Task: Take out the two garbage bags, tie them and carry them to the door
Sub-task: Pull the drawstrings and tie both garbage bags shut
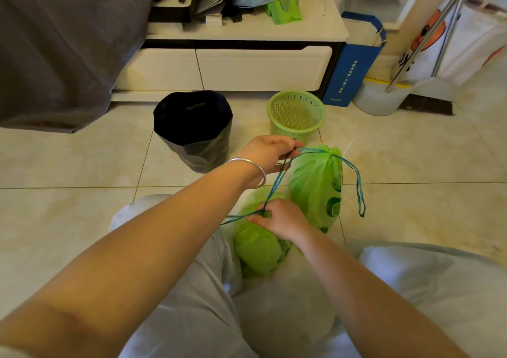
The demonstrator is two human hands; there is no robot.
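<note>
Two green garbage bags sit on the tiled floor (82, 215) just in front of the person's knees. The near bag (258, 250) lies low between the legs, its top gathered under the right hand (282, 219), whose fingers are pinched together on the bag's neck where the blue drawstring (277, 182) comes out. That string runs up and away to the left hand (270, 152), which is closed on it between thumb and fingers and holds it taut; a silver bangle (251, 170) circles that wrist. The far bag (318, 187) stands upright just beside the near one, its mouth already cinched, and a long loop of its own blue string (359, 190) hangs down its right side.

Beyond the bags stand two bins: a green slotted basket (296, 115) with no liner, and to its left a bin with a black liner (193, 130). Behind them runs a low white cabinet (247, 67), with a blue paper bag (354, 61) leaning at its right end.
</note>
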